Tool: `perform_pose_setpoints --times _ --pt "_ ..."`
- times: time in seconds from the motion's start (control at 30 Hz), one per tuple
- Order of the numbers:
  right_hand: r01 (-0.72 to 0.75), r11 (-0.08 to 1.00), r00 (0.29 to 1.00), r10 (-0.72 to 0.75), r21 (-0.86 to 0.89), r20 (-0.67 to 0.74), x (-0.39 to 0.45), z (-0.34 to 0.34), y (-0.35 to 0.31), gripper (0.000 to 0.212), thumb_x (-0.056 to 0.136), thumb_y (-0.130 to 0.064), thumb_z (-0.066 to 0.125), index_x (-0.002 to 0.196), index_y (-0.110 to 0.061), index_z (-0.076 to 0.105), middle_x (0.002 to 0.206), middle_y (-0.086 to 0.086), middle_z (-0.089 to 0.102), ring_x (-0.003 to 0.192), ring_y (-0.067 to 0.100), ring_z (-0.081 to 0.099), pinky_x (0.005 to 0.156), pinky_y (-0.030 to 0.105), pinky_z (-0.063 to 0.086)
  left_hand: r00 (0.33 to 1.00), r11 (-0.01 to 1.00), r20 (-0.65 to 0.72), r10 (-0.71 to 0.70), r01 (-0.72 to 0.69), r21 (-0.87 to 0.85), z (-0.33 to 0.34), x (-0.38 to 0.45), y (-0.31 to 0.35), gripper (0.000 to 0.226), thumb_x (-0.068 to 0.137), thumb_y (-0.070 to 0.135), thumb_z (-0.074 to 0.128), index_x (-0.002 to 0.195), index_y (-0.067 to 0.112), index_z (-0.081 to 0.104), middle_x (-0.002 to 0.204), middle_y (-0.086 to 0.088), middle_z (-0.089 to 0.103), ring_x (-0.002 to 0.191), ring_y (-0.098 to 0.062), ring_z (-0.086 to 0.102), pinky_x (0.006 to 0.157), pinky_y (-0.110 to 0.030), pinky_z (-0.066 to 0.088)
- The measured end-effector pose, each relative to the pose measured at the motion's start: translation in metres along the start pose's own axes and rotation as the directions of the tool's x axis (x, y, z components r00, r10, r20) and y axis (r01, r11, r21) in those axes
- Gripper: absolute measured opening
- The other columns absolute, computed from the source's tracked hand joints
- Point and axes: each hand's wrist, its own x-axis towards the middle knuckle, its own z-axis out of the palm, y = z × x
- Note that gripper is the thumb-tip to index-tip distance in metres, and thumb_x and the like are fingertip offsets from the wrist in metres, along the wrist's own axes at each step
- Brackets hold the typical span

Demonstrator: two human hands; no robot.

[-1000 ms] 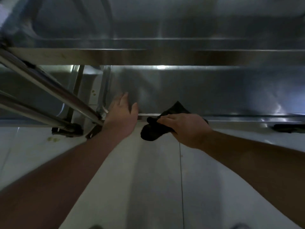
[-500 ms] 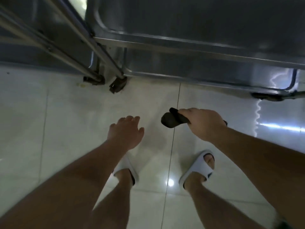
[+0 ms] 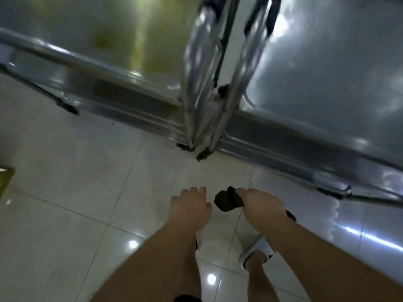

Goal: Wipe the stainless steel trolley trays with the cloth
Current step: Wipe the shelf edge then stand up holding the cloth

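My right hand [image 3: 260,205] grips a dark cloth [image 3: 226,200], bunched up and sticking out to the left of the fist. My left hand [image 3: 189,205] hangs beside it with loose fingers, holding nothing. Both hands are over the tiled floor, well short of the trolleys. One stainless steel trolley tray [image 3: 331,62] fills the upper right. A second trolley tray [image 3: 91,31] lies at the upper left. Their upright tube frames [image 3: 209,79] meet in the middle.
Glossy pale floor tiles [image 3: 82,192] lie between me and the trolleys. My feet in white slides [image 3: 259,249] stand below the hands. Black castor brackets [image 3: 201,154] sit at the base of the frames. A yellowish-green object [image 3: 5,177] pokes in at the left edge.
Both hands have come away from the tray edge and now hang over the floor. The view has swung left, bringing a second trolley into sight. The cloth stays in my right hand.
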Motion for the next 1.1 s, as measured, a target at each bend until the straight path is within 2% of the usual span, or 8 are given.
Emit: perform_pose_setpoints --times 0.1,0.17,0.33,0.53,0.67,0.87,0.97,1.1 --pt "0.043 0.991 0.987 -0.062 -0.13 -0.15 -0.054 -0.05 -0.056 0.061 0.097 -0.004 0.052 0.152 -0.026 0.04 0.131 0.009 0.06 0.116 0.03 0.062 0.1 0.045 0.052 0.999 0.999 -0.04 -0.016 0.014 -0.052 -0.054 -0.044 -0.021 0.052 0.106 0.049 0.039 0.152 0.027 0.038 0.141 -0.003 0.054 0.124 -0.027 0.054 0.083 -0.043 0.037" --pt "0.044 0.978 0.965 -0.094 -0.202 -0.244 -0.092 -0.082 -0.092 0.068 0.093 -0.003 0.053 0.151 -0.034 0.038 0.124 0.006 0.063 0.107 0.029 0.065 0.09 0.044 0.056 0.995 0.997 -0.09 -0.039 0.033 -0.069 -0.095 -0.076 -0.043 0.052 0.106 0.051 0.038 0.153 0.027 0.037 0.142 -0.002 0.053 0.126 -0.028 0.053 0.087 -0.044 0.04" --pt "0.102 0.947 0.906 -0.215 -0.304 -0.364 -0.154 -0.142 -0.175 0.06 0.093 -0.009 0.057 0.142 -0.037 0.039 0.109 0.001 0.061 0.092 0.027 0.063 0.081 0.047 0.058 0.963 0.977 -0.229 -0.14 0.098 -0.187 -0.173 -0.138 -0.097 0.053 0.106 0.052 0.037 0.154 0.028 0.038 0.147 -0.003 0.051 0.132 -0.029 0.05 0.1 -0.047 0.045" --pt "0.216 0.865 0.799 -0.423 -0.454 -0.427 -0.205 -0.203 -0.256 0.047 0.091 -0.013 0.063 0.131 -0.033 0.048 0.101 0.0 0.062 0.089 0.027 0.065 0.068 0.039 0.049 0.866 0.929 -0.368 -0.339 0.246 -0.277 -0.244 -0.202 -0.146 0.049 0.105 0.053 0.037 0.148 0.029 0.041 0.145 -0.002 0.053 0.13 -0.029 0.052 0.098 -0.046 0.048" --pt "0.283 0.779 0.724 -0.556 -0.559 -0.409 -0.241 -0.253 -0.3 0.038 0.099 -0.007 0.051 0.133 -0.023 0.052 0.113 0.004 0.064 0.097 0.029 0.065 0.074 0.039 0.052 0.758 0.882 -0.465 -0.457 0.317 -0.349 -0.287 -0.243 -0.166 0.054 0.105 0.053 0.038 0.152 0.028 0.04 0.147 0.0 0.052 0.133 -0.028 0.051 0.1 -0.045 0.049" --pt "0.414 0.646 0.512 -0.748 -0.641 -0.423 -0.283 -0.3 -0.339 0.032 0.101 -0.012 0.047 0.128 -0.027 0.055 0.107 0.003 0.068 0.094 0.028 0.068 0.079 0.038 0.058 0.574 0.777 -0.534 -0.621 0.362 -0.516 -0.328 -0.283 -0.171 0.052 0.103 0.048 0.044 0.152 0.03 0.039 0.146 0.0 0.051 0.131 -0.026 0.051 0.1 -0.046 0.049" --pt "0.403 0.601 0.518 -0.772 -0.69 -0.368 -0.293 -0.316 -0.366 0.036 0.098 -0.01 0.053 0.131 -0.023 0.057 0.111 0.005 0.068 0.098 0.029 0.068 0.085 0.04 0.058 0.52 0.743 -0.539 -0.663 0.374 -0.555 -0.333 -0.294 -0.171 0.053 0.104 0.049 0.043 0.153 0.03 0.039 0.146 0.001 0.051 0.129 -0.025 0.052 0.1 -0.045 0.05" --pt "0.445 0.501 0.458 -0.84 -0.743 -0.292 -0.3 -0.325 -0.403 0.044 0.098 -0.01 0.052 0.138 -0.027 0.053 0.115 0.005 0.067 0.101 0.028 0.067 0.086 0.038 0.059 0.467 0.707 -0.533 -0.706 0.421 -0.568 -0.34 -0.314 -0.2 0.053 0.103 0.05 0.045 0.15 0.027 0.042 0.144 0.0 0.051 0.128 -0.026 0.052 0.101 -0.045 0.05"
